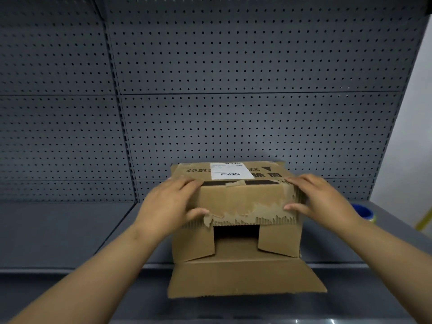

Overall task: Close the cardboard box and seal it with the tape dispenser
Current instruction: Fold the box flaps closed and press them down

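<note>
A brown cardboard box (236, 199) lies on its side on the grey metal shelf (70, 230), its open end facing me. Two side flaps are folded partly inward, the torn upper flap hangs down over the opening, and the bottom flap (245, 279) lies flat toward me past the shelf edge. A white shipping label (230, 171) is on the top face. My left hand (171, 202) grips the box's upper left corner. My right hand (320, 197) grips the upper right corner. A blue tape roll (363, 212) sits on the shelf behind my right wrist, mostly hidden.
A grey pegboard back panel (233, 90) rises behind the box. The shelf extends to the left. A white wall (416, 148) and a yellow strip (424, 219) lie at the far right.
</note>
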Motion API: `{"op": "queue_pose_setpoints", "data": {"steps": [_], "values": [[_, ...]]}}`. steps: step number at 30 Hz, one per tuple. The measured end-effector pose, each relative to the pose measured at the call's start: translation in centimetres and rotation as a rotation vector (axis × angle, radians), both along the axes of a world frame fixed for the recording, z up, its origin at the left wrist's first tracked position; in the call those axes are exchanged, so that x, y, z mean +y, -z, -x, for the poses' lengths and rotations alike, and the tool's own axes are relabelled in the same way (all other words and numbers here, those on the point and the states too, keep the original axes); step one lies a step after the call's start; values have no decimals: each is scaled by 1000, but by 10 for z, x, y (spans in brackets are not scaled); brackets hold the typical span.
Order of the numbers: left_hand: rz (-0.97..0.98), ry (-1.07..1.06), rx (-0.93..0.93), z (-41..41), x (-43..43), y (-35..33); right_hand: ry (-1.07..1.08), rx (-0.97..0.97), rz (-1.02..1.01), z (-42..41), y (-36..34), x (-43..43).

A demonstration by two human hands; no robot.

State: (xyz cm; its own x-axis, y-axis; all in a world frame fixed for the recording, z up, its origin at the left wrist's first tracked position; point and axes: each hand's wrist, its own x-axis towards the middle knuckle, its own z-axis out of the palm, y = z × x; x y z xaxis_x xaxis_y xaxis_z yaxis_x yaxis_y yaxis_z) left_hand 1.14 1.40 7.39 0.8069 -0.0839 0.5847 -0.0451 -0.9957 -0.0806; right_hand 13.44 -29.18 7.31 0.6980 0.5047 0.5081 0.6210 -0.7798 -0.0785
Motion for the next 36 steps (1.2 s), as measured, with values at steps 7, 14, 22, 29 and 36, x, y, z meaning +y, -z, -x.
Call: {"op": "queue_pose_setpoints", "data": {"steps": [7, 14, 22, 29, 36], "values": [[-71, -54, -37, -20, -11, 10, -258, -260, 357, 61, 26, 22], [-78, -61, -53, -22, -8, 10, -290, -243, 650, 69, 74, 32], [-106, -95, -105, -15, -7, 20, 38, -262, 229, 42, 53, 45], [-342, 50, -282, -28, -54, 64, 57, -319, 158, 28, 59, 50], [-434, 24, -425, -69, -66, 98, -58, -391, 160, 19, 61, 38]]}}
